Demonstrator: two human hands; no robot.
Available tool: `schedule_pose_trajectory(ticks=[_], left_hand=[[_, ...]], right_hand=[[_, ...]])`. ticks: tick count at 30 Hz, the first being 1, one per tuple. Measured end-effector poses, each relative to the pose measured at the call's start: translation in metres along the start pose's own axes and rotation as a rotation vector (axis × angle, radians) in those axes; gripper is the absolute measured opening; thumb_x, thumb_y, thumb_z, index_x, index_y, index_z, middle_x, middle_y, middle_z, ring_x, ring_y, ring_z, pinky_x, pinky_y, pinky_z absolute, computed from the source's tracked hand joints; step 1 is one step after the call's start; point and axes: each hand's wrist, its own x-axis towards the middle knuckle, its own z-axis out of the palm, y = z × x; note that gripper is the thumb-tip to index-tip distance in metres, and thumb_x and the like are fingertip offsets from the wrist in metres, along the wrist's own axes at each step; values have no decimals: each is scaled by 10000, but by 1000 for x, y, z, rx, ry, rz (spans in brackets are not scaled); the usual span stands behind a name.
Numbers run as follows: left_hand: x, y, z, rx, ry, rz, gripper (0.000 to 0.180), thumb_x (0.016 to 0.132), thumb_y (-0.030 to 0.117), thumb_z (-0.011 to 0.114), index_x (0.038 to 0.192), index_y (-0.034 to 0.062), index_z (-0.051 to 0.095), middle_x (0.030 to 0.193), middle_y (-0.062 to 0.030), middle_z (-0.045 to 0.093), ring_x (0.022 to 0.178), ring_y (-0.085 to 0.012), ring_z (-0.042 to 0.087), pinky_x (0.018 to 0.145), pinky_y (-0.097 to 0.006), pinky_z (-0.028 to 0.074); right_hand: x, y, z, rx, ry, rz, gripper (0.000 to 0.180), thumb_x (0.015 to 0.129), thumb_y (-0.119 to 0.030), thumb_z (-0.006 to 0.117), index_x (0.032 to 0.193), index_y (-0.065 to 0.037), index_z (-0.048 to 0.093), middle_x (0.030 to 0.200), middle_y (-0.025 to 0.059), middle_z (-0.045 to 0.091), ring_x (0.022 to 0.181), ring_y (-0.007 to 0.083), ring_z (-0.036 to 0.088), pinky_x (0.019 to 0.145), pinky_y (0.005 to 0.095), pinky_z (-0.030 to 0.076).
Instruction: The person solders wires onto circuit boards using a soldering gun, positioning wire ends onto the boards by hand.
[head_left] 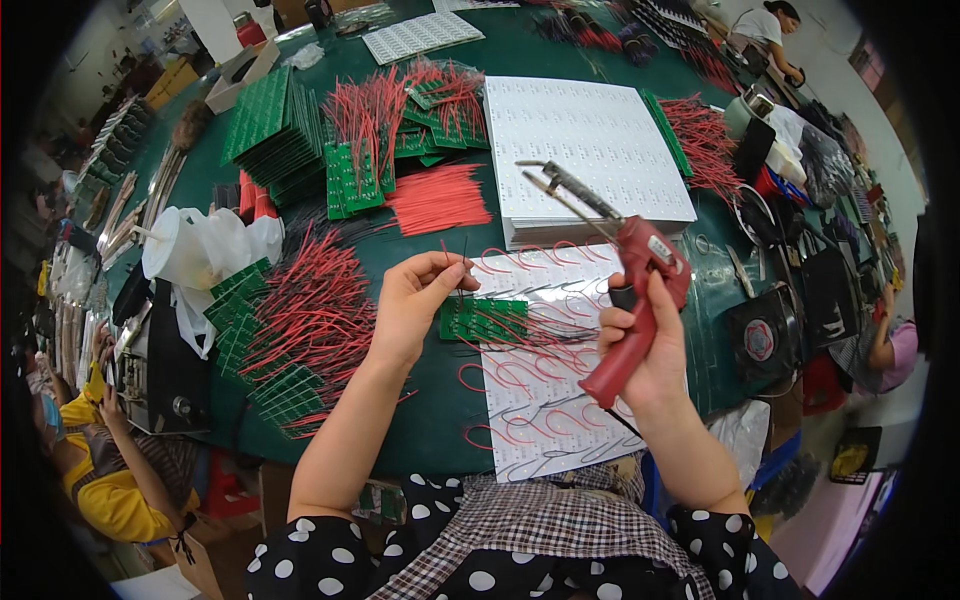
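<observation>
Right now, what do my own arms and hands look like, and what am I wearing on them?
Both forearms are bare from the elbow down. The left hand and right hand wear no gloves, and no rings, watch or bracelet show. The black sleeves with white polka dots end near the elbows. A grey checked apron or cloth lies across the lap between them.

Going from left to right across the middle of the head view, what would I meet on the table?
White plastic bag → pile of red-wired green boards → left hand pinching a wire → small green board → right hand gripping a red soldering gun → small black fan.
</observation>
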Motion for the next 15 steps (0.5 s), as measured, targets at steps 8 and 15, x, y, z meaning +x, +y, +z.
schedule_pose_trajectory(ticks=[8,15], left_hand=[[10,-28,-12,434,60,-47,103,790,77,590,787,-25,596,620,5,530,502,-36,432,458,-188,342],[8,-26,1,752,128,-37,109,730,83,612,746,-25,603,514,-8,454,464,-78,382,456,-256,314]], right_hand=[[13,9,-12,-600,16,-196,297,835,-175,564,1088,-39,490,903,94,611,601,118,544,502,232,429],[1,12,-22,-935,14,-152,351,792,-87,596,1111,10,485,935,131,612,601,115,555,504,222,442]])
